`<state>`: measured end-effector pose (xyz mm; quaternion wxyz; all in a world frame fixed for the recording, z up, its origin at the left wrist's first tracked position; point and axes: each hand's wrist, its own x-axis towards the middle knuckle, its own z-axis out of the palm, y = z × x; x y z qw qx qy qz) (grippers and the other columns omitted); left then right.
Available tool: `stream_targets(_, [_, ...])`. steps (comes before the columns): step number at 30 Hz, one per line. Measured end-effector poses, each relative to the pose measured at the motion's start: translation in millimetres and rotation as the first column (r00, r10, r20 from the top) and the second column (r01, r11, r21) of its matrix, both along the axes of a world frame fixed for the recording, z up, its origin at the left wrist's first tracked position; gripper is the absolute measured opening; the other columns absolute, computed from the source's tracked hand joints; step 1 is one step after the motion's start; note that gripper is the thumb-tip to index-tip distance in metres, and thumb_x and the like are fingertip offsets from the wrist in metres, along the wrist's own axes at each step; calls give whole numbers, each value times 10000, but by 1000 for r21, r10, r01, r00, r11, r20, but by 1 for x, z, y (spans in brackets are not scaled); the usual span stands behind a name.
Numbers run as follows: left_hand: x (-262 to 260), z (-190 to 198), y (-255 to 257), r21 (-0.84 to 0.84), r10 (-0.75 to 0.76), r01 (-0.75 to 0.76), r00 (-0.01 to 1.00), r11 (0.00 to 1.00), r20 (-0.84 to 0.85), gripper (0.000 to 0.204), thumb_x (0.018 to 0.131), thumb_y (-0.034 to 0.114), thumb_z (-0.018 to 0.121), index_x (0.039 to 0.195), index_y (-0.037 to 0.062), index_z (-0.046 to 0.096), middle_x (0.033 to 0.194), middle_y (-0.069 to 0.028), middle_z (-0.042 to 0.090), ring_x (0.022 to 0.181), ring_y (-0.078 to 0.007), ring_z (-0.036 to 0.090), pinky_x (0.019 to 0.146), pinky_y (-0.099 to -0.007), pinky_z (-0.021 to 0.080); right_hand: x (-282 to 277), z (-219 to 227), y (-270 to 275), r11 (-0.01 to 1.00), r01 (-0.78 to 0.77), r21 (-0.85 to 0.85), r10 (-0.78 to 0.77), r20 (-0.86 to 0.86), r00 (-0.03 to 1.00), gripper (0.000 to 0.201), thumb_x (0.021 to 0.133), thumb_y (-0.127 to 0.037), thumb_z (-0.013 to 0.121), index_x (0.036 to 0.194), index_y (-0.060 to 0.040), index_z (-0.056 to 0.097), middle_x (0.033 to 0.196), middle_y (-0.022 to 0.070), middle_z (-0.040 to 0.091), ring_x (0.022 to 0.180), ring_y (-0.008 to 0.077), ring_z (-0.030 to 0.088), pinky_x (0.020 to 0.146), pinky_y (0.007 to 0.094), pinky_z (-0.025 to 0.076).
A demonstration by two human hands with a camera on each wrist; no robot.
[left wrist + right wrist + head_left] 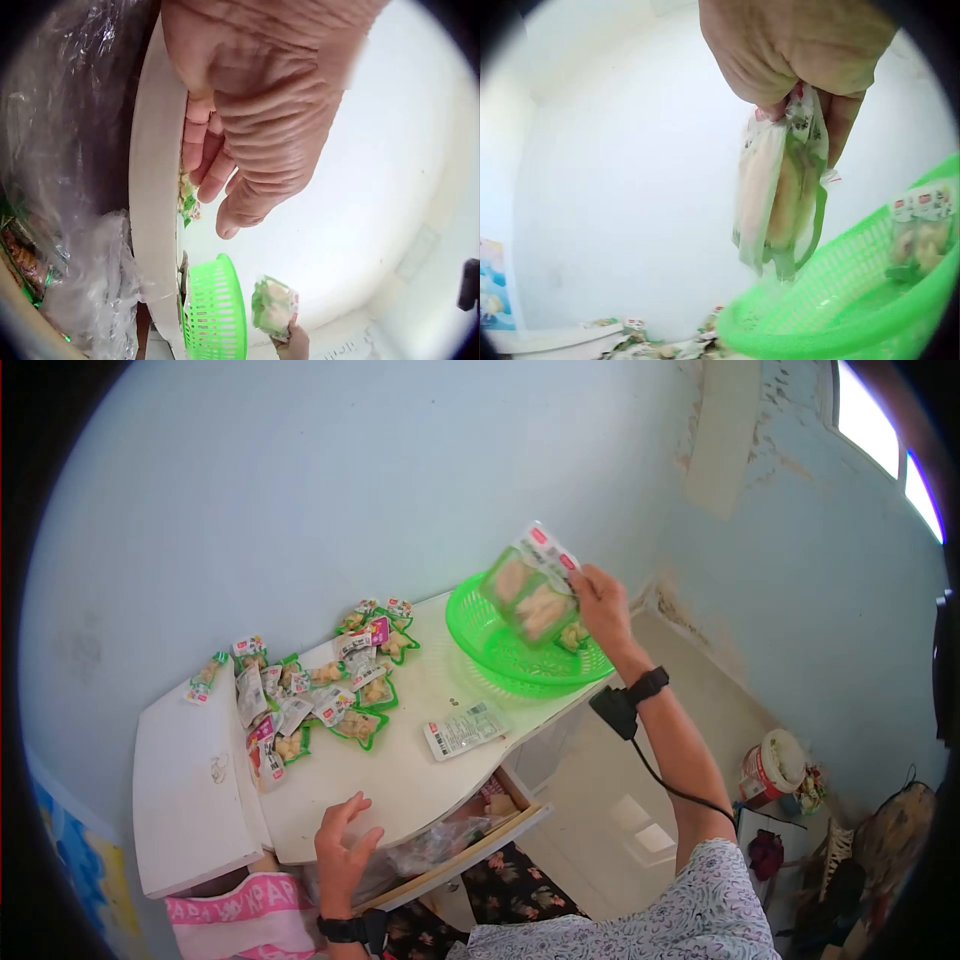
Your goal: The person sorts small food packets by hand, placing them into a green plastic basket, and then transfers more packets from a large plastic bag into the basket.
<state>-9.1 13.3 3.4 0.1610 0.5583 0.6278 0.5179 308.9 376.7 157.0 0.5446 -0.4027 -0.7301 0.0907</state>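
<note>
My right hand [603,610] pinches the top edges of two clear-and-green snack packets [530,595] with pale pieces inside. They hang upright over a green plastic basket [490,678] at the far right of the white table. In the right wrist view, packets [922,240] sit inside the basket against its wall. My left hand [342,850] hovers by the table's front edge, fingers loosely bent and holding nothing. One packet [465,731] lies back side up on the table, between my left hand and the basket.
Several similar packets [360,726] lie heaped at the table's back left, near the wall. Below the tabletop, a drawer [480,855] stands pulled out with clear plastic bags [435,848] inside. A pink-and-white cloth [240,920] hangs at the left. A bucket [760,775] stands on the floor to the right.
</note>
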Motion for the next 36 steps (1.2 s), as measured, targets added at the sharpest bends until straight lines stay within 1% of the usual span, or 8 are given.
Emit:
stream_targets(4, [-1, 0, 0, -6, 8, -8, 1000, 1000, -29, 554, 824, 74, 749, 1361, 15, 627, 1206, -146, 688, 1159, -267, 651, 1041, -405, 505, 40, -44, 54, 985, 170, -4, -168, 138, 976, 308, 990, -236, 626, 820, 18, 586, 663, 154, 491, 617, 235, 461, 613, 405, 427])
stream_targets(10, [2, 2, 3, -17, 17, -18, 999, 1000, -45, 510, 847, 75, 721, 1344, -1, 636, 1200, -158, 694, 1146, -271, 653, 1026, -401, 509, 70, -84, 84, 949, 264, -171, -154, 479, 864, 214, 912, -198, 626, 860, 10, 627, 869, 262, 655, 827, 428, 666, 746, 502, 505])
stream_targets(16, [4, 3, 3, -13, 24, -25, 997, 1000, -74, 486, 860, 76, 701, 1334, -11, 638, 1184, -161, 697, 1146, -263, 652, 1026, -387, 503, 54, -64, 52, 907, 421, -24, -280, 712, 644, 213, 900, -135, 607, 1088, -47, 656, 1025, 198, 713, 943, 427, 673, 809, 548, 507])
stream_targets(19, [6, 4, 2, -9, 38, -39, 996, 999, -84, 500, 866, 73, 694, 1355, -6, 623, 1190, -162, 697, 1144, -256, 652, 1025, -375, 498, 54, -67, 47, 878, 447, 171, -435, 672, 599, 217, 904, -146, 644, 1103, -60, 665, 1099, 170, 707, 1005, 397, 671, 802, 555, 496])
stream_targets(22, [5, 3, 2, 4, 29, -29, 996, 1000, -84, 509, 887, 70, 678, 1384, -5, 599, 1202, -158, 697, 1131, -244, 655, 1022, -362, 493, 54, -59, 28, 881, 370, 295, -472, 519, 713, 274, 908, -164, 683, 1165, -70, 671, 1161, 138, 699, 1065, 361, 670, 834, 520, 516])
stream_targets(27, [5, -2, -5, 20, 52, -58, 972, 998, 227, 463, 934, 42, 660, 1387, -22, 584, 1190, -149, 700, 1128, -217, 653, 1016, -350, 492, 31, -55, -48, 978, -56, 201, 25, 153, 988, 255, 920, -52, 685, 1174, -63, 685, 1121, 89, 716, 982, 264, 681, 828, 393, 549])
stream_targets(31, [6, 0, -10, 112, 32, -91, 896, 990, 442, 396, 978, 48, 649, 1359, -41, 586, 1188, -135, 699, 1102, -187, 655, 994, -320, 503, 4, -76, -142, 927, -365, -85, 370, 47, 928, 197, 955, -2, 656, 1144, -33, 705, 1037, 103, 730, 932, 202, 708, 822, 323, 555])
stream_targets(36, [27, -7, -41, 32, 143, -164, 924, 986, 355, 316, 956, 36, 677, 1259, -40, 637, 1095, -118, 729, 1003, -167, 681, 923, -302, 533, -18, -138, -225, 718, -627, -301, 633, -91, 769, 179, 924, 29, 676, 1095, -16, 708, 975, 115, 725, 896, 223, 715, 770, 319, 563])
